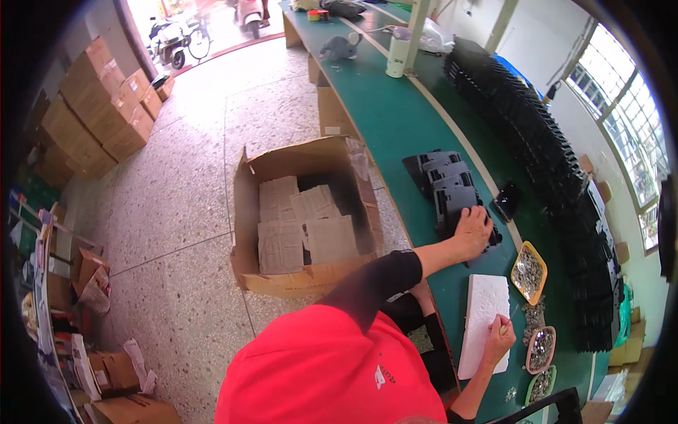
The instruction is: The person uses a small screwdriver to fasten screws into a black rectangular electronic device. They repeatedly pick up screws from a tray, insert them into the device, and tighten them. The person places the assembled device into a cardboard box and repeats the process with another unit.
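Note:
My left hand [473, 232] reaches over the green bench to several overlapping black plastic parts [450, 185]. Its fingers curl over the nearest part, hiding its lower edge. Farther down, my right hand [500, 340] is closed in a pinch above a white foam slab [474, 332]; a small, thin thing seems to be between the fingertips, too small to name. Right of the slab, a yellow tray [514, 278] holds small metal pieces. A pink tray [531, 362] and a green tray [552, 374] with similar pieces stand nearer, and loose pieces [533, 318] lie between the trays.
A long row of stacked black plastic parts [522, 120] lines the bench's far side. A dark phone [506, 201] lies beside the left hand. On the floor stands an open carton [244, 212] holding cardboard pieces. A white cylinder [397, 56] stands by a post; cartons [99, 106] are stacked at left.

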`<state>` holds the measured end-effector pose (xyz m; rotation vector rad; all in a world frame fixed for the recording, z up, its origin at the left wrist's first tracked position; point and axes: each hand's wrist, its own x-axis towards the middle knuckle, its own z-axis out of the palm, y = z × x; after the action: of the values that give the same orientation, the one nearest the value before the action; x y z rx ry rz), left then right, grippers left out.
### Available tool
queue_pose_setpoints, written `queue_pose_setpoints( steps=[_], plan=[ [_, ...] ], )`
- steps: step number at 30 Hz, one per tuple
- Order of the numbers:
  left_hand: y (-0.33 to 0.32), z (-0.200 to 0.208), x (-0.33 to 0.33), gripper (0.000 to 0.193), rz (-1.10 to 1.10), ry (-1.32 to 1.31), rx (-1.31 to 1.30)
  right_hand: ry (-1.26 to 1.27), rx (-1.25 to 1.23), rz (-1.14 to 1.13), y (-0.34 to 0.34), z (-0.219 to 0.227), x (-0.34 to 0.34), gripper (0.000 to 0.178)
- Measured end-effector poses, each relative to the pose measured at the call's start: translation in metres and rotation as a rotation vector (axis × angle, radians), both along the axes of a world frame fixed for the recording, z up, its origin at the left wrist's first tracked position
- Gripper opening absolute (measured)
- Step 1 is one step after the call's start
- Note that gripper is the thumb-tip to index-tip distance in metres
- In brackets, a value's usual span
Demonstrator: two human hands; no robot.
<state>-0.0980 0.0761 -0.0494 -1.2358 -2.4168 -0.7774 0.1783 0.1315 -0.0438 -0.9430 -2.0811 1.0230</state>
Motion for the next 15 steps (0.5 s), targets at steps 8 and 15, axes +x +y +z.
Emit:
queue_pose_setpoints(
  steps=[8,15],
  plan=[
    [0.012,0.007,0.013,0.075,-0.034,-0.081,-0.1,-0.003,0.008,-0.036,-0.007,0.005,0.0,0.012],
    [0.005,0.027,0.003,0.096,-0.177,-0.227,-0.248,0.001,0.02,-0.054,-0.011,0.009,-0.004,0.013]
  ],
)
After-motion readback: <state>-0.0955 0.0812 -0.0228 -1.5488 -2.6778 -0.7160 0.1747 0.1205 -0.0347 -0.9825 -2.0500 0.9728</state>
